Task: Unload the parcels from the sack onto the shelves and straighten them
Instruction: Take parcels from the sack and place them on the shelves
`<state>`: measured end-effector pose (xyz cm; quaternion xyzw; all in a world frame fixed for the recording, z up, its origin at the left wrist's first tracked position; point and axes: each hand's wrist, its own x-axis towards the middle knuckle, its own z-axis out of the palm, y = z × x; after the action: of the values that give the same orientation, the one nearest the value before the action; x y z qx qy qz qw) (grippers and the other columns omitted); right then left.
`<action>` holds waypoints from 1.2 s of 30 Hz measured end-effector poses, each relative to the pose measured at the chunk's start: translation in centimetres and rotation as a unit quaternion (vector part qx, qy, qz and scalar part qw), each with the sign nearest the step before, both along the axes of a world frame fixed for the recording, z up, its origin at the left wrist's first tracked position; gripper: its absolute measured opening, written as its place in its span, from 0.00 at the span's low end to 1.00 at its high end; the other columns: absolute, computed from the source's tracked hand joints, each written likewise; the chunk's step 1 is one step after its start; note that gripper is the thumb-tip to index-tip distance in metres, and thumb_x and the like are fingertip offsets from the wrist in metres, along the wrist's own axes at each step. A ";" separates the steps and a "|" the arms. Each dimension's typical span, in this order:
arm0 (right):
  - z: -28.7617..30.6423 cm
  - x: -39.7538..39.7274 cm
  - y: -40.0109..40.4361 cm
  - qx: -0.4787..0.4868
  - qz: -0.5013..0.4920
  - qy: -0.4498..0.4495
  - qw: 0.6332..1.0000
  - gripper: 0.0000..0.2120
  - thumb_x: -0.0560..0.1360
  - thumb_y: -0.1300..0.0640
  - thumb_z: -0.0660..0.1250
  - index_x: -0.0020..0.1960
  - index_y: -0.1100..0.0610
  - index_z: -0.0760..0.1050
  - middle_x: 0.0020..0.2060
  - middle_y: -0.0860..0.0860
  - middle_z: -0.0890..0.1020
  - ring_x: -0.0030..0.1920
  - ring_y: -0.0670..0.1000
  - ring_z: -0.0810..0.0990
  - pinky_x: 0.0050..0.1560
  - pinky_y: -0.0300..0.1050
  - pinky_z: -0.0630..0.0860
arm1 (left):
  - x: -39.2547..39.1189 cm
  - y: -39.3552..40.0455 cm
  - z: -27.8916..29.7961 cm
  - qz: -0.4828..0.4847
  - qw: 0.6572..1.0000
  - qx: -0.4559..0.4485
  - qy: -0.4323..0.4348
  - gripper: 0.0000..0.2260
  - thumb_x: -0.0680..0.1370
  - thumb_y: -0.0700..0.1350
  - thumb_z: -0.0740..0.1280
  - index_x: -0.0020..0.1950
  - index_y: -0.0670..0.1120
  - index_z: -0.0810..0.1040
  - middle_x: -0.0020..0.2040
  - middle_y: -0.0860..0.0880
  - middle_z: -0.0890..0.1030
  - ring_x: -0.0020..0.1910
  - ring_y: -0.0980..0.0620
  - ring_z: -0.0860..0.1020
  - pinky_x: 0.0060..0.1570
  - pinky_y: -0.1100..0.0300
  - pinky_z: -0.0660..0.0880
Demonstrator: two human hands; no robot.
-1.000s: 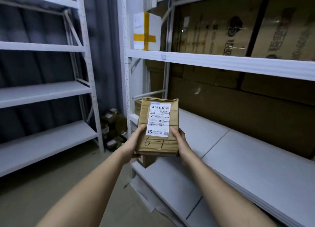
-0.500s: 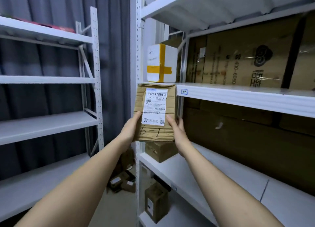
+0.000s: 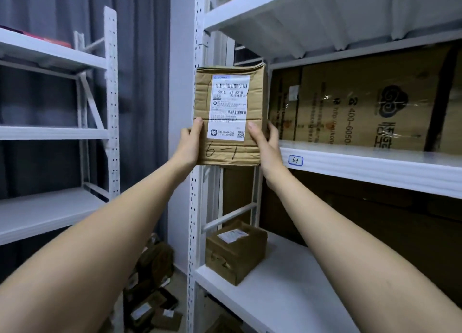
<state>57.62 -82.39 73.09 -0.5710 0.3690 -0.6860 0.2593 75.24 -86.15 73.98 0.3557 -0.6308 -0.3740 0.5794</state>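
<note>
Both hands raise brown parcel (image 3: 230, 117) marked 6-1 to shelf (image 3: 375, 167) tagged 6-1. Left hand (image 3: 188, 142) and right hand (image 3: 265, 142) clasp its lower sides, thumbs on front. Step: shelving parcel. Next, likely: push onto shelf, square up. Since half second ago: parcel higher, now hiding yellow-taped box.

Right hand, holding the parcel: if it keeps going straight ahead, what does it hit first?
Probably the front edge of the 6-1 shelf, beside the right hand; the parcel leads, but depth is unclear.
</note>
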 end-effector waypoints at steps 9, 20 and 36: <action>4.8 1.2 -5.1 -0.066 -0.180 -0.018 0.981 0.35 0.74 0.41 0.67 0.75 0.51 0.58 0.62 0.45 0.71 0.61 0.45 0.70 0.57 0.37 0.64 | 0.6 -7.8 4.3 -0.060 0.987 -0.075 -0.130 0.29 0.78 0.62 0.57 0.71 0.44 0.65 0.68 0.44 0.72 0.66 0.43 0.71 0.67 0.45 0.67; 5.2 -1.8 -9.8 -0.041 -0.299 0.010 0.953 0.35 0.76 0.40 0.65 0.75 0.53 0.56 0.69 0.51 0.69 0.68 0.51 0.69 0.71 0.52 0.65 | -2.9 -15.9 4.0 -0.077 0.972 -0.182 -0.128 0.19 0.77 0.57 0.64 0.65 0.50 0.74 0.56 0.52 0.80 0.55 0.51 0.77 0.54 0.55 0.74; 4.8 -3.5 -12.3 0.087 -0.338 0.184 0.919 0.39 0.77 0.34 0.55 0.79 0.51 0.45 0.75 0.53 0.62 0.74 0.54 0.63 0.74 0.55 0.58 | -4.8 -21.8 0.5 0.022 0.947 -0.287 -0.146 0.21 0.78 0.61 0.59 0.64 0.50 0.74 0.57 0.53 0.77 0.45 0.54 0.76 0.41 0.58 0.68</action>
<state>54.14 -94.69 77.92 -0.5035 0.6397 -0.5806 -0.0116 70.44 -107.94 74.49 0.2393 -0.7810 -0.1084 0.5665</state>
